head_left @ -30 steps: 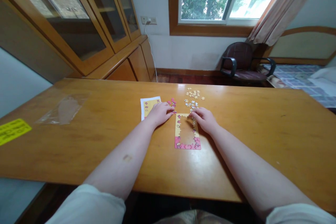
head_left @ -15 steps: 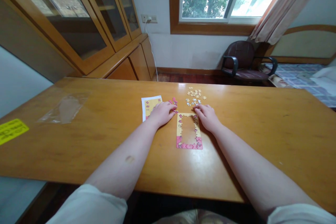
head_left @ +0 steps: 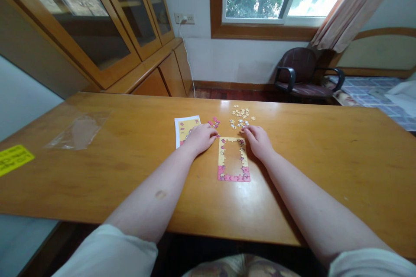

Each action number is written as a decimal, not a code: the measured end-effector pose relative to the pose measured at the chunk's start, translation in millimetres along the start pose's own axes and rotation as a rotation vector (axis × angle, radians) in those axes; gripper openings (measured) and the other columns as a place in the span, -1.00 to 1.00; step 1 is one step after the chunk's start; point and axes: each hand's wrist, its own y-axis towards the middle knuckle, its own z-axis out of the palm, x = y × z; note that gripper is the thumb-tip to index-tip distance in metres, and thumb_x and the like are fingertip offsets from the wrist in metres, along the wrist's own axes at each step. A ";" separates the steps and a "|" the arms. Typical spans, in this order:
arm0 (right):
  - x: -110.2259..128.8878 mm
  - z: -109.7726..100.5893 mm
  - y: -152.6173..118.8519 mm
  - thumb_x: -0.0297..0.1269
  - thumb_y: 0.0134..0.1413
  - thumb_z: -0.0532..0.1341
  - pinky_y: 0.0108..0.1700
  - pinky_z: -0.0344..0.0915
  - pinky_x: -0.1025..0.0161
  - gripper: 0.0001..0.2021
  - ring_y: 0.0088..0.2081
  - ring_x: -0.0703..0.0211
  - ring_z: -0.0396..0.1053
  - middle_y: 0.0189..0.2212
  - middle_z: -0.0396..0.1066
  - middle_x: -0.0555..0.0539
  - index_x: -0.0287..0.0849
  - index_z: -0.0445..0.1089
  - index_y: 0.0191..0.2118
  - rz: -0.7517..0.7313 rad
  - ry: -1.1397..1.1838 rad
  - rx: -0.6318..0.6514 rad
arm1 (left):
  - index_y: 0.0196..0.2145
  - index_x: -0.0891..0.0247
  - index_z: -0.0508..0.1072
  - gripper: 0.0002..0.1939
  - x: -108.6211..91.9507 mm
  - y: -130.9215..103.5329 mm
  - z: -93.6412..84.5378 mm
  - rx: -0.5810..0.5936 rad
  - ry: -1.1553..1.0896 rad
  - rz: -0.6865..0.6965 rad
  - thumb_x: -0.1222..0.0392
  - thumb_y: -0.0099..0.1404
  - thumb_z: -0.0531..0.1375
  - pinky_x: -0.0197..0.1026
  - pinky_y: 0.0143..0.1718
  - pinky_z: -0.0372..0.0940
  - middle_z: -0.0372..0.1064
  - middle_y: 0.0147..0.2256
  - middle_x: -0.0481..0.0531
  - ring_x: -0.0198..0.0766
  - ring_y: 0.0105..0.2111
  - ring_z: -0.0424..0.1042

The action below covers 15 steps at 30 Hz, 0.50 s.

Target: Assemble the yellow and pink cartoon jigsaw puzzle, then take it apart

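A jigsaw puzzle frame [head_left: 221,161], yellow above and pink below, lies on the table with its border joined and its middle showing bare wood. Beyond its top left corner, my left hand [head_left: 202,137] rests with closed fingers on a small pink puzzle piece [head_left: 218,136]. My right hand [head_left: 259,140] is past the top right corner, finger and thumb pinched at a small puzzle piece [head_left: 242,131]. Pink loose pieces [head_left: 214,122] lie between the hands, farther back. Partly under my left hand is the printed picture sheet [head_left: 182,126].
Loose yellow and white pieces [head_left: 241,113] are heaped toward the far edge of the wooden table [head_left: 308,173]. A clear plastic bag [head_left: 82,131] and a yellow label [head_left: 14,159] lie at the left. Behind the table stand a chair [head_left: 300,71] and a glass-door cabinet [head_left: 130,54].
My right hand has drawn slightly right and up, off the frame's top right corner, and a small piece shows at its fingertips. The left hand stays nearly in place.
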 end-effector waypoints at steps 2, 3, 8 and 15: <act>-0.3 -0.1 0.3 -0.11 0.24 -0.01 -0.06 0.20 0.12 -0.66 -0.15 0.02 0.36 -0.25 0.50 -0.13 -0.13 0.46 -0.27 -0.004 0.019 -0.009 | -0.24 0.16 0.54 -0.78 -2.1 0.1 -0.5 0.005 -0.006 -0.023 0.14 0.28 0.10 -0.13 -0.13 0.28 0.42 -0.22 0.08 -0.14 -0.20 0.39; -0.5 0.0 0.4 -0.10 0.24 -0.01 -0.06 0.20 0.12 -0.66 -0.15 0.02 0.36 -0.25 0.50 -0.14 -0.13 0.45 -0.28 -0.006 0.027 -0.010 | -0.25 0.18 0.53 -0.79 -3.3 0.1 -0.6 0.012 -0.010 -0.040 0.15 0.28 0.11 -0.12 -0.14 0.28 0.42 -0.21 0.08 -0.14 -0.20 0.39; -1.8 0.9 0.4 -0.09 0.23 0.00 -0.09 0.21 0.13 -0.66 -0.18 0.03 0.37 -0.27 0.50 -0.12 -0.13 0.45 -0.30 0.002 0.065 -0.021 | -0.28 0.22 0.50 -0.81 -6.5 -0.1 1.7 0.051 -0.039 -0.123 0.15 0.26 0.11 -0.12 -0.20 0.30 0.44 -0.22 0.10 -0.10 -0.22 0.42; -0.4 0.4 -0.1 -0.09 0.23 0.00 -0.13 0.21 0.18 -0.67 -0.18 0.05 0.38 -0.27 0.50 -0.12 -0.14 0.43 -0.32 0.005 0.079 -0.024 | -0.31 0.22 0.45 -0.88 -9.0 -2.2 -2.8 0.012 -0.128 -0.159 0.23 0.26 0.11 -0.14 -0.23 0.29 0.47 -0.27 0.05 -0.13 -0.24 0.43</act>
